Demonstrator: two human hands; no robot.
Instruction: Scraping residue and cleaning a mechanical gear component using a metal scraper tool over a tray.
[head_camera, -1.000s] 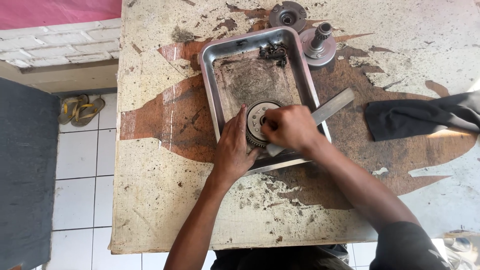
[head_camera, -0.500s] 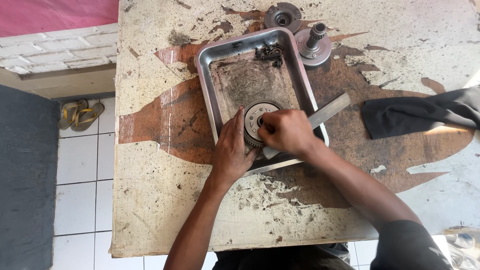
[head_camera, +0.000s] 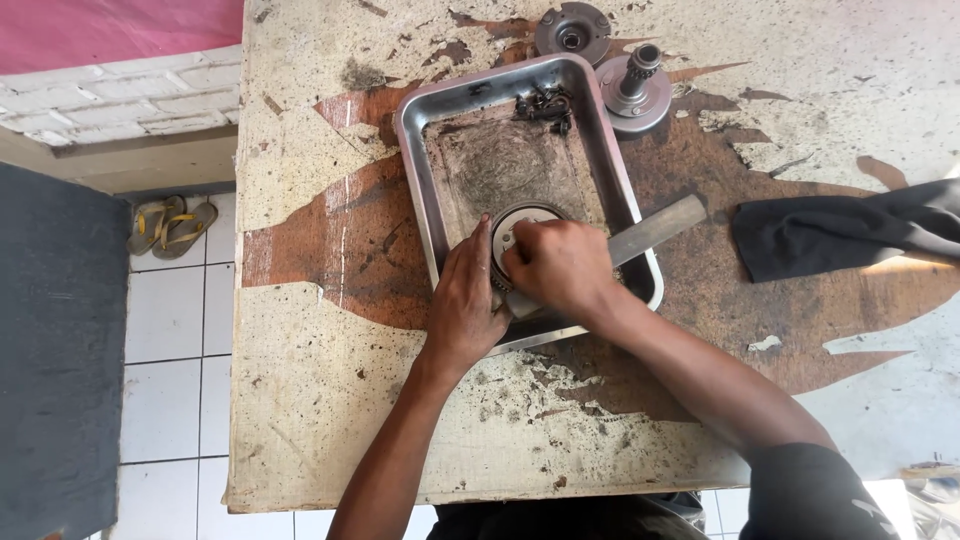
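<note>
A round toothed metal gear (head_camera: 520, 222) lies in the near part of a greasy steel tray (head_camera: 428, 190) on a worn table. My left hand (head_camera: 468, 300) grips the gear's left rim, thumb up along its edge. My right hand (head_camera: 560, 268) rests on top of the gear, fingers closed, holding a flat grey metal bar (head_camera: 655, 228) that sticks out to the right over the tray rim. Most of the gear is hidden under both hands.
A small pile of dark parts (head_camera: 543, 103) sits in the tray's far end. A round hub (head_camera: 572, 32) and a shafted disc (head_camera: 636, 88) stand beyond the tray. A dark cloth (head_camera: 840, 232) lies at right. Sandals (head_camera: 170, 225) lie on the tiled floor at left.
Both hands stay on the gear in the tray with only slight shifts. The view has drifted a little.
</note>
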